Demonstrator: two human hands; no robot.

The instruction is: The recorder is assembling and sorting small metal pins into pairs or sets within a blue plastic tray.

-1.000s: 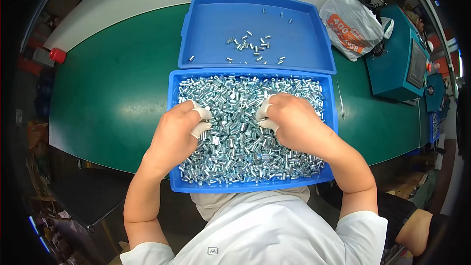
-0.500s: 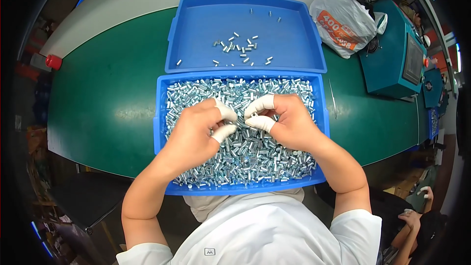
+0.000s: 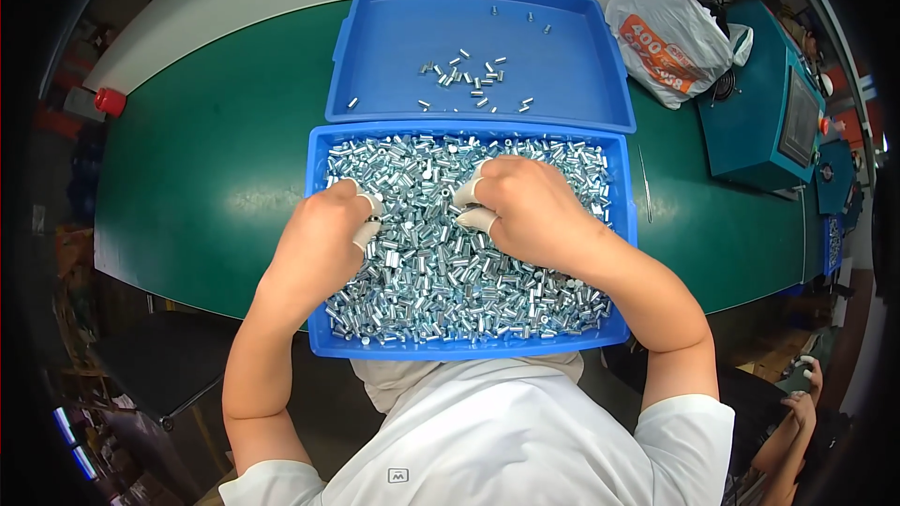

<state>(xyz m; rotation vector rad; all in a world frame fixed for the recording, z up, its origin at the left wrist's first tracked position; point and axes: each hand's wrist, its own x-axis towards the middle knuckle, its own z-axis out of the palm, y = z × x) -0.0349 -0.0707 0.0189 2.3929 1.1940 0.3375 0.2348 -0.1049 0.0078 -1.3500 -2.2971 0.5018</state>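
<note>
A blue tray [image 3: 317, 272] in front of me is filled with small silvery metal sleeves [image 3: 450, 272], some showing a hole at the end. At its left side, my left hand [image 3: 319, 232] pinches what looks like one metal sleeve [image 3: 374, 218] between white-covered thumb and finger. My right hand [image 3: 536, 211] dips toward the pile right of the middle. Its white-covered thumb and forefinger are a little apart, with sleeves visible beneath the gap. The other right fingers are hidden under the hand.
Behind stands a second blue tray [image 3: 403, 28] with several scattered sleeves. On the green table [image 3: 206, 178] are a red round object [image 3: 110, 101], a thin metal rod [image 3: 645, 186], a white plastic bag [image 3: 666, 37] and a teal machine [image 3: 750, 131]. Another person's hands [image 3: 802, 403] show lower right.
My hands have moved apart: the left went left, and the right tilted down toward the pile. The sleeve seen in my right fingertips no longer shows there. The view has shifted slightly.
</note>
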